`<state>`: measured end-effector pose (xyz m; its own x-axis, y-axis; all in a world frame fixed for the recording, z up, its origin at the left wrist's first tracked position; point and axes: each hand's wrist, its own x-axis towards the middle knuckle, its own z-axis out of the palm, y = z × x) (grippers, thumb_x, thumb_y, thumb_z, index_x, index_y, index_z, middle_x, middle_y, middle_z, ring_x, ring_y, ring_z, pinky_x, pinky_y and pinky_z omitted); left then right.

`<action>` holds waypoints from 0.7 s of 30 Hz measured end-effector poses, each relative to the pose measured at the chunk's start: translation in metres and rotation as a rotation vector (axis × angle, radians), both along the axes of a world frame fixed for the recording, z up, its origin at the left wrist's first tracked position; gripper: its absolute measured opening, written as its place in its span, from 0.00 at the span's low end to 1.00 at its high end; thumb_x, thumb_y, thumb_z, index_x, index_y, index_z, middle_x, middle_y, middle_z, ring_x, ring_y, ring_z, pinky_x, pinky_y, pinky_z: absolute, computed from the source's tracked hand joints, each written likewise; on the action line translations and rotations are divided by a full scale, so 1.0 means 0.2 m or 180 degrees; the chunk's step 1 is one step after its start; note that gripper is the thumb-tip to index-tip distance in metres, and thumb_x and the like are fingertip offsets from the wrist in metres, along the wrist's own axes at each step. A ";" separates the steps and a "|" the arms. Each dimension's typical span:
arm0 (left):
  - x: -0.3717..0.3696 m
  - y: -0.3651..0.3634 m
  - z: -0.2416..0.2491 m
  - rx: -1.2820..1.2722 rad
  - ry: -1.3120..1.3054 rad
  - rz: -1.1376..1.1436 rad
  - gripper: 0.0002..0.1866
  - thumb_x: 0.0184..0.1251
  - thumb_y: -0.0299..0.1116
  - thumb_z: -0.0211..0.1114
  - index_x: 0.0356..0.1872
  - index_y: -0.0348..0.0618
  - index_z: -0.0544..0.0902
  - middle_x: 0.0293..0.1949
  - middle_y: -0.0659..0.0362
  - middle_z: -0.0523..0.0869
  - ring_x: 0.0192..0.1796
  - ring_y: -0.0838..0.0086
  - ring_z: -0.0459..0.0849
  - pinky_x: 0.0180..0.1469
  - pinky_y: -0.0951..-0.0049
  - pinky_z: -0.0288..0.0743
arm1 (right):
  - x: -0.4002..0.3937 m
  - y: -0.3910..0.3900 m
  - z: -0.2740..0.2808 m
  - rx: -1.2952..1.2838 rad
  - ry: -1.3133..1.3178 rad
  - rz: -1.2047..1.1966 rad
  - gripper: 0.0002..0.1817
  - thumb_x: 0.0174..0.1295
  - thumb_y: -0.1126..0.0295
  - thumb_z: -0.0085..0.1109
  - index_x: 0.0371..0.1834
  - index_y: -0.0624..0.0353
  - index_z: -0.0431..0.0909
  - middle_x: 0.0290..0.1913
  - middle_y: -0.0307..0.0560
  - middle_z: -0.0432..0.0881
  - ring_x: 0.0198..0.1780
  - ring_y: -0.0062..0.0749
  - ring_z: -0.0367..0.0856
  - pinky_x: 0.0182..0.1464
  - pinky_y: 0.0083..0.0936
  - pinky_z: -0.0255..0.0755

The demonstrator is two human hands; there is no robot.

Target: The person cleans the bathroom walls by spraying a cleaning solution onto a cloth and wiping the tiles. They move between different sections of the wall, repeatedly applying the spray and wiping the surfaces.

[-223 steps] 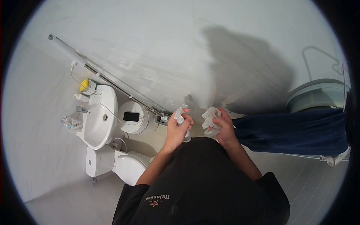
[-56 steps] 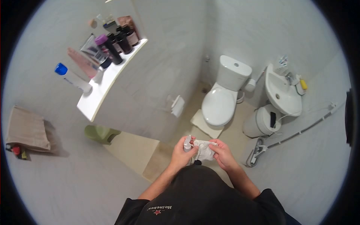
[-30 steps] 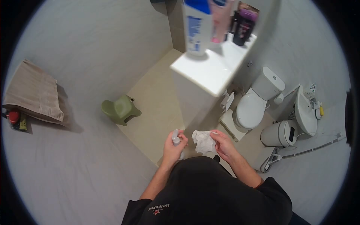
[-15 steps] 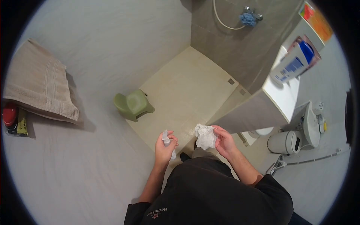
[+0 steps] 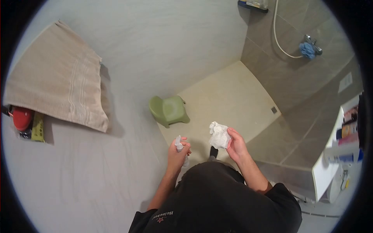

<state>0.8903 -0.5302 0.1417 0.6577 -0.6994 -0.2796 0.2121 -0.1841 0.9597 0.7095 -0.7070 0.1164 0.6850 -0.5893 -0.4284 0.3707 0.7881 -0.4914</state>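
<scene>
The cream floor (image 5: 221,91) runs from the pale wall to the brown-grey tiled walls, with a dull sheen. On it, close to the pale wall, stands a green plastic stool (image 5: 171,109), upright on its short legs, a raised back on one side. A small square drain cover (image 5: 274,110) sits near the floor's far right edge. At right, a white shelf (image 5: 323,176) carries a white bottle (image 5: 339,155) with blue lettering, with more toiletries crowded behind it. High up, a black corner shelf (image 5: 253,7) holds small items, too cropped to identify.
</scene>
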 end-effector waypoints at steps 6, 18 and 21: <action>0.20 -0.37 0.02 0.0147 0.0029 -0.0210 0.16 0.68 0.26 0.66 0.54 0.36 0.77 0.32 0.64 0.79 0.29 0.79 0.79 0.34 0.76 0.72 | 0.19 -0.35 0.00 0.0014 -0.0295 -0.0574 0.15 0.76 0.68 0.46 0.58 0.66 0.71 0.60 0.54 0.79 0.63 0.40 0.79 0.67 0.40 0.73; 0.63 -0.97 -0.09 0.0062 0.0144 -0.0742 0.15 0.67 0.28 0.70 0.53 0.40 0.79 0.33 0.65 0.81 0.30 0.82 0.79 0.32 0.78 0.73 | 0.45 -0.68 0.00 -0.0474 0.0212 -0.0621 0.20 0.72 0.72 0.52 0.64 0.65 0.68 0.62 0.53 0.79 0.61 0.37 0.81 0.63 0.36 0.77; 0.80 -1.10 -0.12 -0.0252 0.0113 -0.1075 0.17 0.66 0.29 0.71 0.53 0.39 0.79 0.35 0.65 0.82 0.31 0.81 0.81 0.35 0.78 0.75 | 0.66 -0.72 0.03 -0.0321 0.0329 -0.0652 0.20 0.71 0.74 0.56 0.64 0.65 0.69 0.59 0.51 0.81 0.58 0.35 0.83 0.60 0.33 0.79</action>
<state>1.0509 -0.7507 0.1169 0.3763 -0.8964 -0.2342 0.1855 -0.1748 0.9670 0.8422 -0.8503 0.1227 0.5023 -0.7547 -0.4220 0.4615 0.6467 -0.6073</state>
